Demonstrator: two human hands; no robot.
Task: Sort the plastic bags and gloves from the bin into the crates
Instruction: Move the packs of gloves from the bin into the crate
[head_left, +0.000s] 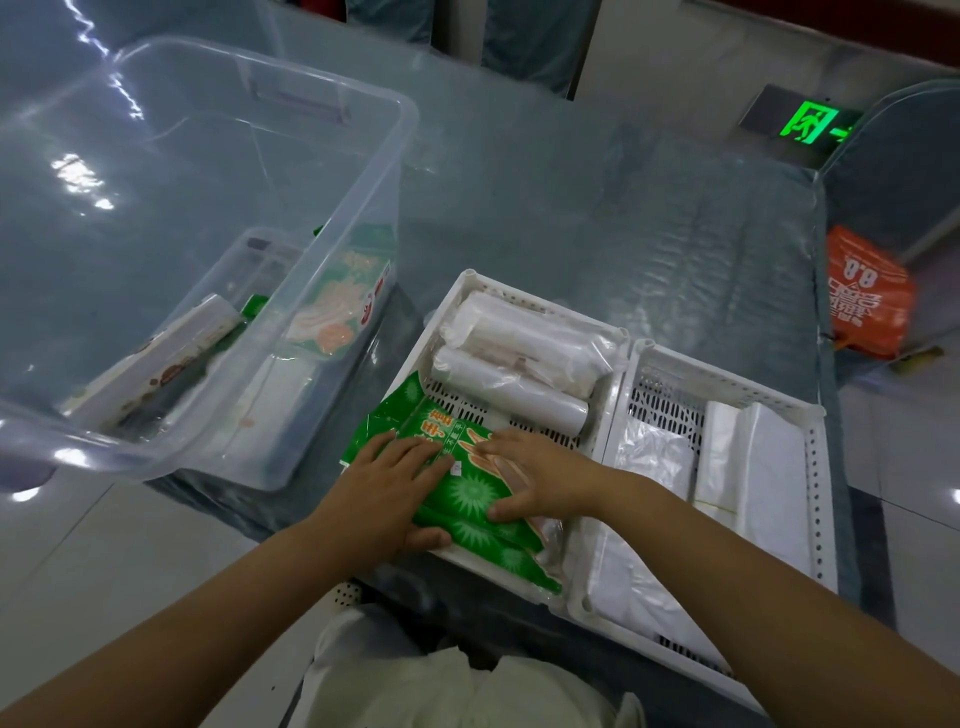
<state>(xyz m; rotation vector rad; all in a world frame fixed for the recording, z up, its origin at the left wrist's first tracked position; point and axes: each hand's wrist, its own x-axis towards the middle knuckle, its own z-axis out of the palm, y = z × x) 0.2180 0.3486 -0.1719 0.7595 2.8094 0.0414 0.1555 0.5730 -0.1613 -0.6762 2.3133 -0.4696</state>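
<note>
Green glove packs (467, 488): a small stack is seen lying flat at the near end of the left crate (519, 304). The long side of the stack runs from far-left to near-right.

Left hand (387, 486): it is laid flat on the left part of the top pack, fingers spread, with the thumb tucked at the near edge. Nothing is pinched in it.

Right hand (540, 480): it is laid flat on the right part of the same pack, fingers apart, thumb at the near edge. The pack is pressed down, not clamped.

White bag rolls (514, 358): they are lined up at the far end of the same crate, just beyond the green packs.

Right crate (818, 499): flat white and clear bags are kept in it.

Clear bin (358, 208): it is placed to the far left of both hands, with more packs left inside.

Nearer hand: the bin lies on the left, so it is probably best reached by the left hand.
</note>
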